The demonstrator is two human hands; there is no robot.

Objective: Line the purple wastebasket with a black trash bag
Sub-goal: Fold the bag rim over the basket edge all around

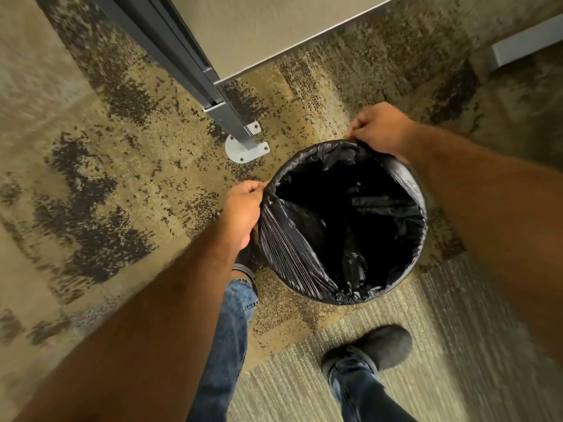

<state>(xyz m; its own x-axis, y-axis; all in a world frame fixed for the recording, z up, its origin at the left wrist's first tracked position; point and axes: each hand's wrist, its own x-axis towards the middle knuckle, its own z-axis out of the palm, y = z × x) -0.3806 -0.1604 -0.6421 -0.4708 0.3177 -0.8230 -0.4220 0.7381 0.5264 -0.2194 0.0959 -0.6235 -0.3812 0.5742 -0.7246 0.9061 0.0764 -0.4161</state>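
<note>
Both the left hand [243,208] and right hand [380,129] pinch the trash bag [292,236] hem, fingers clenched on it. Best to pull evenly down around the wastebasket [422,208] rim, smoothing slack.

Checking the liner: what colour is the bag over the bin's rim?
Black trash bag, glossy, in the head view.

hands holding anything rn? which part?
Both pinch the black trash bag at its folded-over rim: left hand at the left edge, right hand at the far edge.
</note>
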